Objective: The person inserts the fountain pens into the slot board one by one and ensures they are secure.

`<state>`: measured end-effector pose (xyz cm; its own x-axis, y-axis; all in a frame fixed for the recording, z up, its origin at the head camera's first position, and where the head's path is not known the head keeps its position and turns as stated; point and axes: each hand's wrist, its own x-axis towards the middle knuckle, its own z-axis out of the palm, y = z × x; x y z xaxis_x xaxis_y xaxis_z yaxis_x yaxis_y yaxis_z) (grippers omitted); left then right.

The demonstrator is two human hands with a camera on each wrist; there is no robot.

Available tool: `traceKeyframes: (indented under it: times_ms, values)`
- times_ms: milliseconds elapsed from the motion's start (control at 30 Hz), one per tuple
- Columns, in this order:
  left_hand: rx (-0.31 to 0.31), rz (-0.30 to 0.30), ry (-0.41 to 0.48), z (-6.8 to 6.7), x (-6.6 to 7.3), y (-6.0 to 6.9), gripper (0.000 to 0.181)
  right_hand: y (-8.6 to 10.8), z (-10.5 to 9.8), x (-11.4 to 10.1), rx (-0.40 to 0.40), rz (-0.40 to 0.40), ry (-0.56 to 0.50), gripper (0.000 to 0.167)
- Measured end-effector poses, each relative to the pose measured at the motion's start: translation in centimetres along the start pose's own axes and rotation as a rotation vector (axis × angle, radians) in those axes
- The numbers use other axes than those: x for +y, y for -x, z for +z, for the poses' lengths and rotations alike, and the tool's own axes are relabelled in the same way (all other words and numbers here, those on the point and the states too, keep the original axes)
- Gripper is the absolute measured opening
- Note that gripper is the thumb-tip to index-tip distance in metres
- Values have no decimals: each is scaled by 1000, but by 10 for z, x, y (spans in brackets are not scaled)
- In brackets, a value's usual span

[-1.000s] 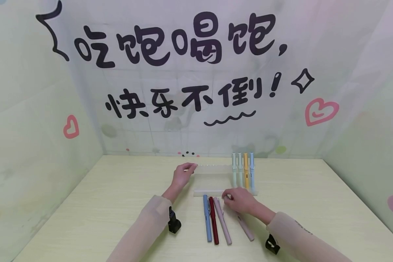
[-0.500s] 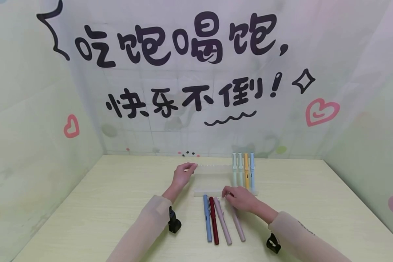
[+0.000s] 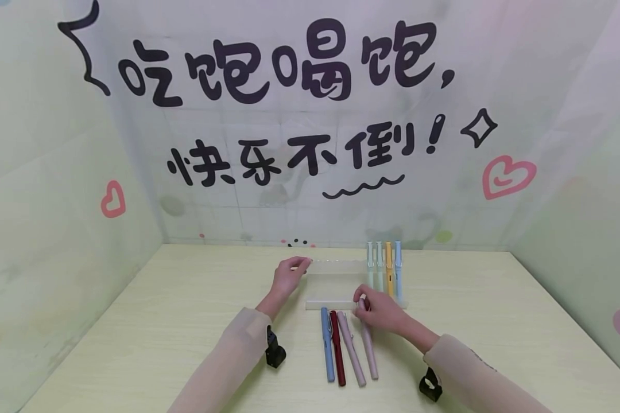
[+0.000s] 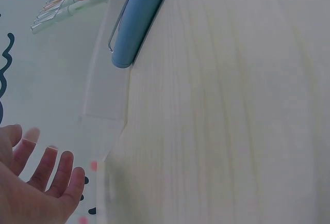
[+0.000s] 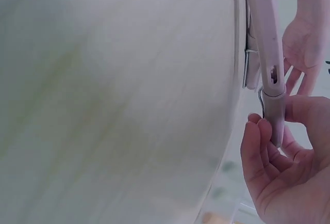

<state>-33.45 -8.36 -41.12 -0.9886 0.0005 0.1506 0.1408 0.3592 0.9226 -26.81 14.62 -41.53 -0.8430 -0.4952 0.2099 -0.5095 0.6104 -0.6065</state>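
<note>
A clear pen rack [image 3: 330, 304] stands near the back of the table, with two pale green pens, a yellow pen [image 3: 389, 269] and a light blue one upright at its right end. My left hand [image 3: 288, 277] holds the rack's upper left corner between thumb and fingers. My right hand [image 3: 381, 310] pinches the capped end of a pale pink pen [image 3: 370, 353] in front of the rack; in the right wrist view, thumb and fingers lie around the cap [image 5: 275, 115]. To its left lie a blue pen [image 3: 328, 344], a dark red pen [image 3: 337, 348] and another pink pen [image 3: 351, 350].
The pale wooden table [image 3: 186, 321] reaches back to a printed curtain [image 3: 268, 218] with black characters and pink hearts. Curtain panels also flank both sides. Black wrist devices sit beneath both sleeves.
The pink pen in my right hand has swung from a slant to nearly straight, its lower end moving left. The hand has risen slightly. My left hand has stayed at the rack.
</note>
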Motion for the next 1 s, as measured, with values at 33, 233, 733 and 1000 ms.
traceKeyframes:
  times_ms: [33, 233, 733, 1000]
  values:
    - [0, 1, -3, 0, 0, 0, 32, 0, 0, 0, -2, 14, -23, 18]
    - [1, 10, -21, 0, 1, 1, 31, 0, -4, 3, -35, 86, -207, 27]
    - [8, 13, -5, -1, 3, 2, 32, -2, -19, 0, -63, 106, -409, 27]
    - [7, 9, -10, -1, 4, 2, 31, -6, -33, -2, -8, 97, -447, 28]
